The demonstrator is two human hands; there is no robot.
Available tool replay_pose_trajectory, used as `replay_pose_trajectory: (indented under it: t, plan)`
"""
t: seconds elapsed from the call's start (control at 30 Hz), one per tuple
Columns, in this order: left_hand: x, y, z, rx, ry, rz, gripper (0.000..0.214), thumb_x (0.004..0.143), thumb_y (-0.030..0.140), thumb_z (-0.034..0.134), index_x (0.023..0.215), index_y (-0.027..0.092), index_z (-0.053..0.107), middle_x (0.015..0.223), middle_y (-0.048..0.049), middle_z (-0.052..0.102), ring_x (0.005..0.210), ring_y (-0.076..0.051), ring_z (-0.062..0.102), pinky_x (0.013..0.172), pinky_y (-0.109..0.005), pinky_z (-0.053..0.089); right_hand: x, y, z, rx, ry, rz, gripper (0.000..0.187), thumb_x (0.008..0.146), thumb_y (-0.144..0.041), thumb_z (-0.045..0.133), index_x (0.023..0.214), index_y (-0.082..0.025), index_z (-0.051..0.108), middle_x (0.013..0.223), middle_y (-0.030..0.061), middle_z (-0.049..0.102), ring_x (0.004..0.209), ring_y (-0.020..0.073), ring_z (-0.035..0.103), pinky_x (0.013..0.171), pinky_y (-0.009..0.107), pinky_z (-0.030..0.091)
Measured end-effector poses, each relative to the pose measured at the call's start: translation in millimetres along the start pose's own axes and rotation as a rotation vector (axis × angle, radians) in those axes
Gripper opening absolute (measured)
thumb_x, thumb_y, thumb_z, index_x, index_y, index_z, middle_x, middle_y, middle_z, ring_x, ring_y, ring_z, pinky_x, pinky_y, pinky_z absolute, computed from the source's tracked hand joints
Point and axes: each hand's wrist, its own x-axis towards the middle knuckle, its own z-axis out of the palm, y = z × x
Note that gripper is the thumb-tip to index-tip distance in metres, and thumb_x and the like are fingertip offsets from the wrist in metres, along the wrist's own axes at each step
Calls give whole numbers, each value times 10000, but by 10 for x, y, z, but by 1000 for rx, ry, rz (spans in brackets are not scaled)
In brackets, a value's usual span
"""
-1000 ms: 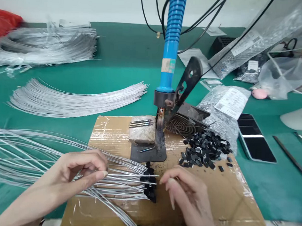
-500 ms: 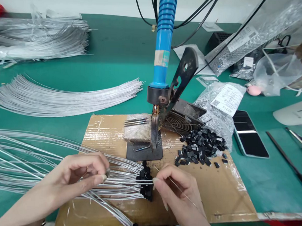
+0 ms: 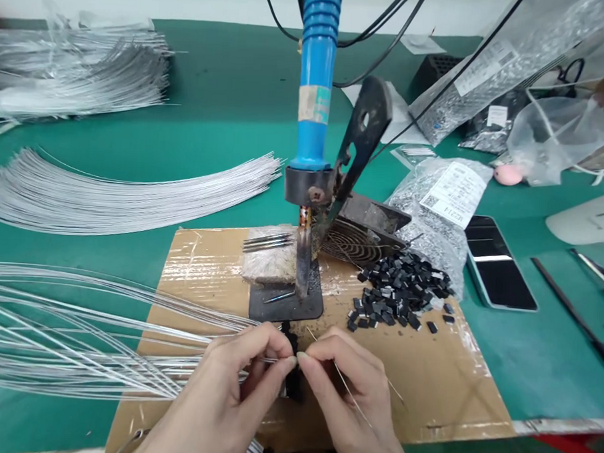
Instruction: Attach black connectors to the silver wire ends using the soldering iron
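My left hand (image 3: 235, 390) pinches the end of a thin silver wire from the fanned bundle of wires (image 3: 77, 337) that lies to the left. My right hand (image 3: 347, 389) pinches the same spot from the right, and a thin metal pin (image 3: 347, 389) runs back across its fingers. The fingertips of both hands meet over a small cluster of black plastic pieces (image 3: 292, 336) at the wire ends, on the cardboard sheet (image 3: 439, 393). Just beyond stands a blue-handled soldering iron (image 3: 312, 100), tip down on its black base plate (image 3: 286, 304).
A heap of small black parts (image 3: 402, 294) lies right of the iron. A phone (image 3: 498, 262), plastic bags of parts (image 3: 448, 199) and cables fill the right side. Two more wire bundles (image 3: 128, 192) lie on the green mat at the back left.
My left hand has slid right along the wires until its fingertips meet the right hand at the black pieces. The right hand has stayed there with the pin.
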Motion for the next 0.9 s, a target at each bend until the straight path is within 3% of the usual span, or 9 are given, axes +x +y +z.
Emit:
replay_pose_trajectory:
  t: [0.13,0.23,0.33,0.43,0.57,0.67,0.9]
  plan:
    - [38,36,34,-216,13,-100,277,1016,401,571,783,258,618,630,44,467,569,-161,398,512,-262,319,-22,-3,-5,72,102,88,275,1020,-277,646,755,-205,663,689,-35,530,615,119,495,570,254,358]
    - [53,55,27,-306,55,-168,266,994,416,616,790,250,654,629,41,485,580,-155,404,531,-259,312,-16,-21,-34,169,240,236,313,1006,-351,691,729,-205,698,638,-42,514,572,118,471,567,267,364]
    - [70,8,-6,-325,43,-150,245,991,398,642,805,244,681,649,29,549,592,-149,457,533,-239,345,-2,-40,-54,281,297,325,302,985,-398,726,761,-201,769,655,-40,537,507,85,457,528,252,359]
    - [82,-36,-35,-320,12,-107,232,989,375,656,808,235,700,648,21,589,583,-142,493,519,-220,366,3,-62,-20,405,277,376,242,968,-412,742,855,-221,840,727,-22,591,475,60,492,469,214,375]
    - [75,46,-27,-376,103,-182,200,929,343,713,772,219,720,631,25,608,581,-131,494,532,-213,367,7,-91,68,544,218,406,204,948,-421,767,934,-254,884,759,-3,638,504,65,563,467,173,479]
    - [61,141,-2,-401,161,-253,213,900,360,728,750,209,718,648,20,631,615,-132,497,568,-217,365,14,-105,107,611,169,414,206,943,-420,779,937,-252,897,741,6,661,495,59,575,466,159,496]
    - [22,170,58,-383,239,-233,182,869,355,741,747,220,723,640,25,624,594,-134,490,561,-245,343,8,-111,121,736,142,532,232,838,-433,884,841,-201,883,666,7,684,452,48,551,423,144,465]
